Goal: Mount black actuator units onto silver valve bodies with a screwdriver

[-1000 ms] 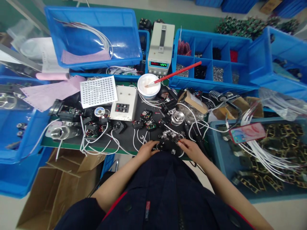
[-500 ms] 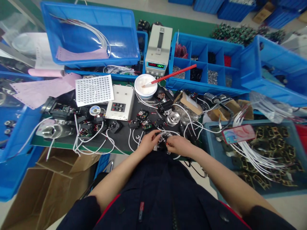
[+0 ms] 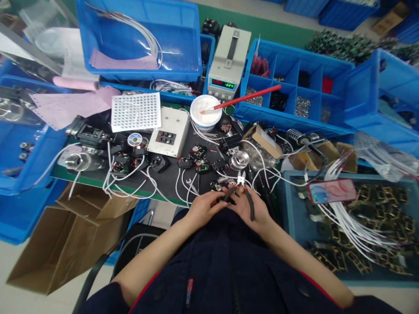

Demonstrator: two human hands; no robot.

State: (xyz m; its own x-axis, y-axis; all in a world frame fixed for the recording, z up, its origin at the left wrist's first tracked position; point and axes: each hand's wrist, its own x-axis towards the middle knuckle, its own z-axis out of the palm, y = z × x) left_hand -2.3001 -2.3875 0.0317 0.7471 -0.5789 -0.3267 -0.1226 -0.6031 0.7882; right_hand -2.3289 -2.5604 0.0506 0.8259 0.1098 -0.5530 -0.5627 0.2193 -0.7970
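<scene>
Small pliers (image 3: 241, 178) with dark handles lie across my right hand (image 3: 257, 209), handles spread and jaws pointing away from me. My right fingers curl toward the left hand, their tips partly hidden. Beside it, close to one plier handle, my left hand (image 3: 204, 208) has its fingers bent and thumb drawn in; whatever is between them is too small or hidden to make out. Just beyond the hands lie small metal parts (image 3: 216, 186) and a wrench (image 3: 190, 185). Black motor-like units with circuit boards (image 3: 202, 165) and white cables sit farther left.
A white tub (image 3: 206, 114) with a red brush (image 3: 248, 97) stands behind a white switch box (image 3: 168, 133). A power supply (image 3: 228, 65) and a divided blue bin (image 3: 294, 114) are at the back. On the right, a grey-blue tray (image 3: 294, 244) holds brass-coloured parts, cables and a phone (image 3: 332, 192).
Both hands have moved closer to my body. The pliers have come into clear view in my right hand with handles spread. The whole view has shifted slightly.
</scene>
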